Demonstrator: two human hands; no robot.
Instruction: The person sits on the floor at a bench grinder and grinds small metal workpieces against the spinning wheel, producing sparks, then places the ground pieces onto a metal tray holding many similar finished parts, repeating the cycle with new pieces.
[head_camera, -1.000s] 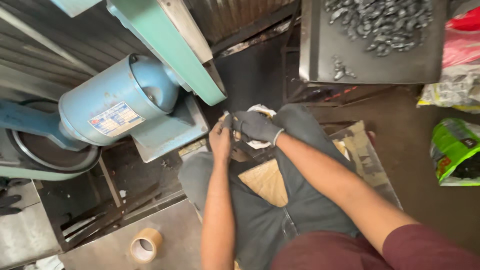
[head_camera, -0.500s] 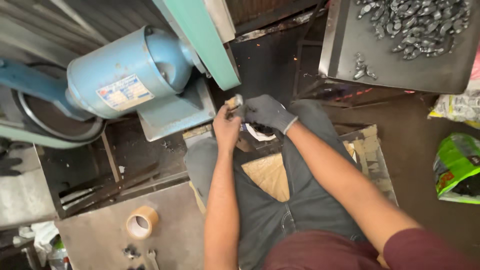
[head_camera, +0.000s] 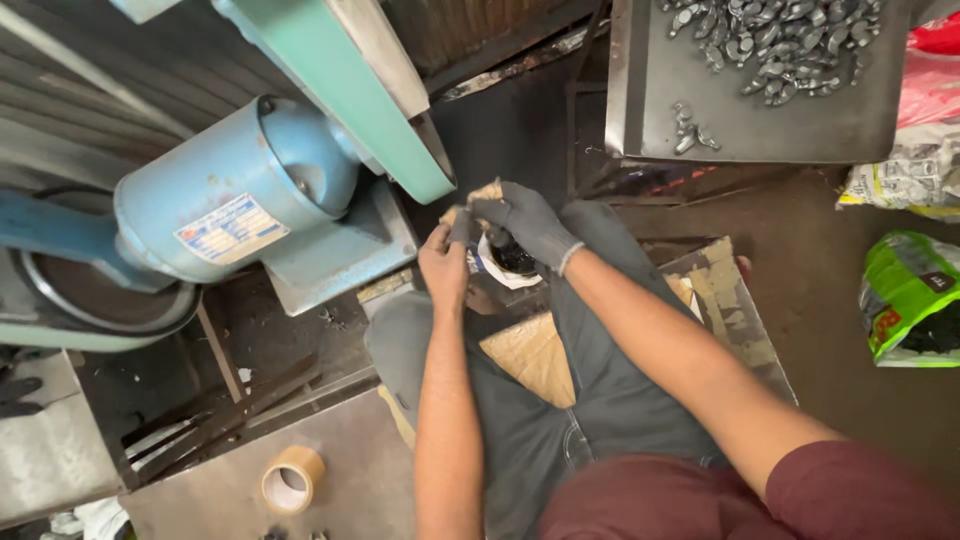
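The person sits with both forearms extended forward over the lap. The left hand (head_camera: 443, 262), bare, and the right hand (head_camera: 525, 222), in a dark grey glove, meet at a small metal piece (head_camera: 470, 212) held just below the lower end of the green machine arm (head_camera: 340, 85). Both hands are closed in a pinch on the piece: left fingers grip its near side, gloved right fingers wrap its far side. The piece is mostly covered by the fingers; its long axis and the way it points cannot be told, only that a tan end shows at the top, toward the machine arm.

Directly under the hands, resting between the knees, stands a small white-rimmed cup (head_camera: 505, 262). Its contents are dark; what they are cannot be told.

A blue motor (head_camera: 225, 200) sits to the left of the hands, mounted on a pale blue base (head_camera: 340, 255).

Ahead and to the right, well apart from the hands, a flat dark metal tray (head_camera: 760, 130) carries a heap of small grey metal parts (head_camera: 770, 35) in its far portion, with a few loose ones near its left edge.

A roll of brown tape (head_camera: 290, 480) lies on the floor at lower left. A green bag (head_camera: 910, 300) lies at the right edge.
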